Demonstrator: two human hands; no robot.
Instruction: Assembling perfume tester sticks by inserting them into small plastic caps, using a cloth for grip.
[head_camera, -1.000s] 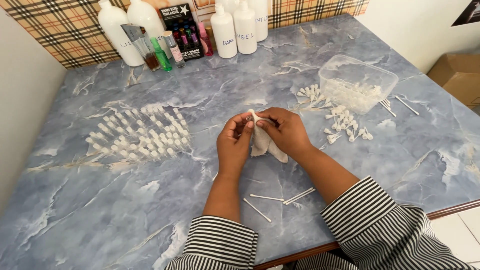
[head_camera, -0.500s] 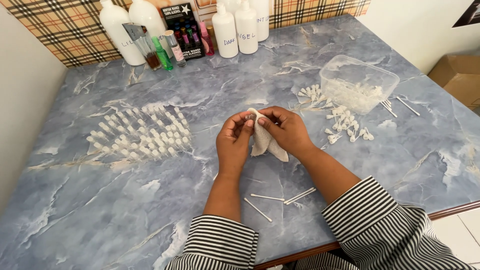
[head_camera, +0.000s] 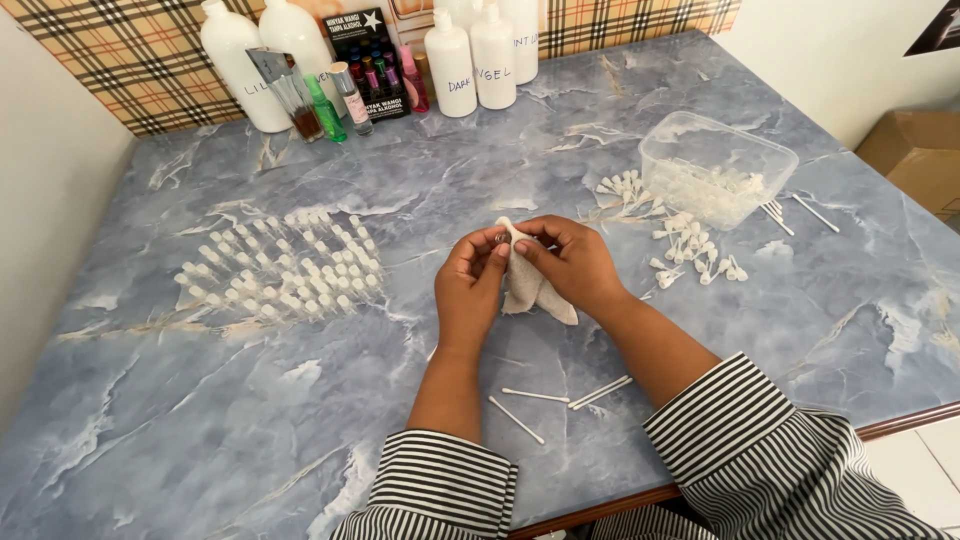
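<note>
Over the middle of a blue marbled table, my left hand and my right hand meet fingertip to fingertip. My right hand grips a small white cloth that hangs below the palm. My left fingers pinch a tiny clear item against the top of the cloth; it is too small to tell more. Both sleeves are black-and-white striped.
Rows of small clear vials stand at the left. A clear plastic tub sits at the right with loose white caps beside it. Thin white sticks lie near the front edge. Bottles line the back.
Both hands have stayed in place; the fingers shifted slightly on the cloth and the small item.
</note>
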